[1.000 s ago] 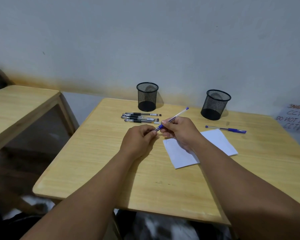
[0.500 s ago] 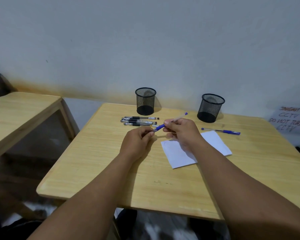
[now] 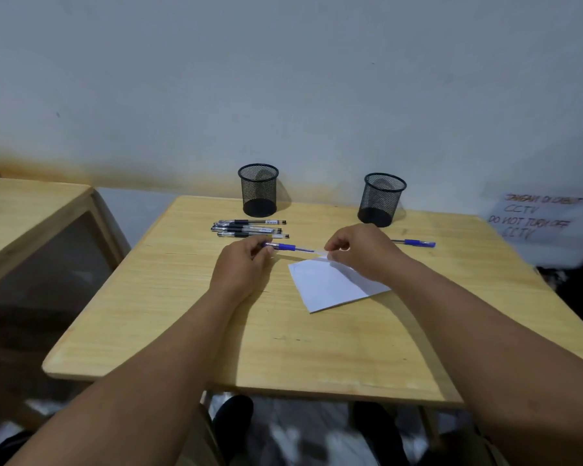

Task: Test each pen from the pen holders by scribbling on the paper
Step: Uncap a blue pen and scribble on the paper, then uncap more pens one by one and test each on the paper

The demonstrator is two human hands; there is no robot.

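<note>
A blue pen point(image 3: 288, 247) with a clear barrel lies level just above the table between my two hands. My left hand point(image 3: 241, 267) grips its blue-grip end. My right hand point(image 3: 360, 250) pinches the clear tail end over the far corner of the white paper point(image 3: 330, 287). Two black mesh pen holders stand at the back, the left holder point(image 3: 258, 190) and the right holder point(image 3: 381, 200); both look empty. Several black pens point(image 3: 249, 228) lie side by side in front of the left holder. A second blue pen point(image 3: 416, 243) lies beyond my right hand.
The wooden table point(image 3: 182, 314) stands against a white wall. A second wooden table point(image 3: 24, 210) stands apart on the left. A handwritten CCTV notice point(image 3: 535, 216) hangs on the wall at the right. Dark shoes show under the front edge.
The blue pen has swung from pointing up and away to lying level. My right hand slid out to its clear tail end while my left hand kept the grip end.
</note>
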